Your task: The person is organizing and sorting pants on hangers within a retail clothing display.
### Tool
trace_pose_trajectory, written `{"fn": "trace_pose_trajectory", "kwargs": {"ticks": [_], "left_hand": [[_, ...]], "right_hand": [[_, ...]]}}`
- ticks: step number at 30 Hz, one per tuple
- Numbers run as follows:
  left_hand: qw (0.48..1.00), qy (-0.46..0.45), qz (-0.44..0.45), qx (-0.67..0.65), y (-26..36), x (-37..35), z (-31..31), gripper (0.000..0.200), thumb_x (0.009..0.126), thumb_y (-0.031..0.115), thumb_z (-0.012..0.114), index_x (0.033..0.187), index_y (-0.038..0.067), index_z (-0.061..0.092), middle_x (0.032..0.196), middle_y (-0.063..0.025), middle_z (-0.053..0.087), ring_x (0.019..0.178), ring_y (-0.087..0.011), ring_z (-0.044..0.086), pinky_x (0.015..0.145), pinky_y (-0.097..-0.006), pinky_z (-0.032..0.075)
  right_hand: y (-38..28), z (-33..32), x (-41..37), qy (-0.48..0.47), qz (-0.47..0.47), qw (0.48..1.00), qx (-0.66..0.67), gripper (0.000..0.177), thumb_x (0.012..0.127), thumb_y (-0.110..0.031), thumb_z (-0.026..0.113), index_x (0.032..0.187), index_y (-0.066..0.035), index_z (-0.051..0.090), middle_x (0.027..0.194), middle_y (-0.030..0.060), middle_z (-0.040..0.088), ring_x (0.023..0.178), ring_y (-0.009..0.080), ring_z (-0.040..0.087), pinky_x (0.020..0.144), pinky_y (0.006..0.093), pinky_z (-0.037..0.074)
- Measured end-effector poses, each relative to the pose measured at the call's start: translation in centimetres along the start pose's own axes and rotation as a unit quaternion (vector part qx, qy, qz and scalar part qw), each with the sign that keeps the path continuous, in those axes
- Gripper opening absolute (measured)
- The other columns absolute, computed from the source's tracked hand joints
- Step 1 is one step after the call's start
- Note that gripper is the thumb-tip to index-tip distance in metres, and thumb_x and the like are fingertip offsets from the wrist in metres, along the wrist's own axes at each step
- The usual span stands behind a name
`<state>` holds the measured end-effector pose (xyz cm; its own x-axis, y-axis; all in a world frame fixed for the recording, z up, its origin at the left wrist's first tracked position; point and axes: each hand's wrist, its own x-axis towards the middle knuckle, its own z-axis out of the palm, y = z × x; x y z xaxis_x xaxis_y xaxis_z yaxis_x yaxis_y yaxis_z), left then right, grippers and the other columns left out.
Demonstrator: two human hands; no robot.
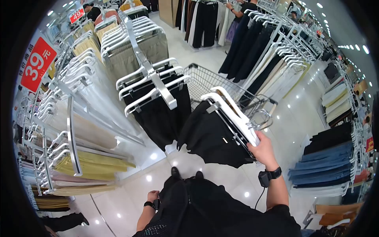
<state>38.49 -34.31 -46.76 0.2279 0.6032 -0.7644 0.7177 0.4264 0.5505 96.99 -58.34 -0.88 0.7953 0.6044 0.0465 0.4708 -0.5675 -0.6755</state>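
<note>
My right hand (263,150) is closed around the bundled ends of several white hangers (232,112), just below their metal hooks. Black shorts (215,136) hang clipped from these hangers, stretched out to the left, with a small pale tag on them. Low beside my body, my left hand (153,196) looks curled, and nothing shows in it. Just left of the held shorts, more black garments (166,114) hang on white hangers from a metal rack arm (158,85).
A wire shopping cart (215,79) stands beyond the held shorts. Racks of white trousers (98,91) and yellow garments (85,162) line the left. Blue garments (325,164) hang at right. A red price sign (38,65) sticks out at upper left. Another person (246,10) stands at the back.
</note>
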Motion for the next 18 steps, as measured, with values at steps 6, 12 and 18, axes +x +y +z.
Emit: {"fn": "trace_pose_trajectory", "kwargs": {"ticks": [6, 12, 18], "left_hand": [[0.995, -0.032, -0.075, -0.060, 0.7, 8.1, -4.9, 0.026, 0.097, 0.019, 0.069, 0.105, -0.003, 0.080, 0.089, -0.0130, 0.083, 0.070, -0.0204, 0.079, 0.069, -0.0367, 0.063], [1.000, -0.019, -0.021, 0.001, 6.3, 12.8, -5.8, 0.022, 0.097, 0.015, 0.071, 0.105, -0.005, 0.076, 0.085, -0.0171, 0.081, 0.067, -0.0254, 0.077, 0.064, -0.0405, 0.062], [0.997, -0.065, 0.006, 0.050, 11.5, 14.3, -2.5, 0.030, 0.098, 0.023, 0.070, 0.106, -0.003, 0.081, 0.090, -0.0127, 0.083, 0.075, -0.0226, 0.079, 0.072, -0.0383, 0.063]], "right_hand": [[0.9, -2.1, 2.4, 0.101, 0.018, 0.987, 0.123, 0.044, 0.085, -0.012, 0.081, 0.124, 0.006, 0.070, 0.106, 0.0140, 0.078, 0.098, 0.0218, 0.072, 0.090, 0.0365, 0.056], [-1.2, -5.3, 4.0, 0.153, 0.028, 0.972, 0.179, 0.044, 0.088, -0.009, 0.080, 0.128, 0.005, 0.068, 0.110, 0.0079, 0.075, 0.097, 0.0146, 0.068, 0.088, 0.0320, 0.055], [0.8, -5.7, 6.4, 0.191, 0.058, 0.960, 0.199, 0.037, 0.091, -0.010, 0.078, 0.125, 0.003, 0.070, 0.097, 0.0012, 0.073, 0.078, 0.0073, 0.061, 0.069, 0.0258, 0.048]]}}
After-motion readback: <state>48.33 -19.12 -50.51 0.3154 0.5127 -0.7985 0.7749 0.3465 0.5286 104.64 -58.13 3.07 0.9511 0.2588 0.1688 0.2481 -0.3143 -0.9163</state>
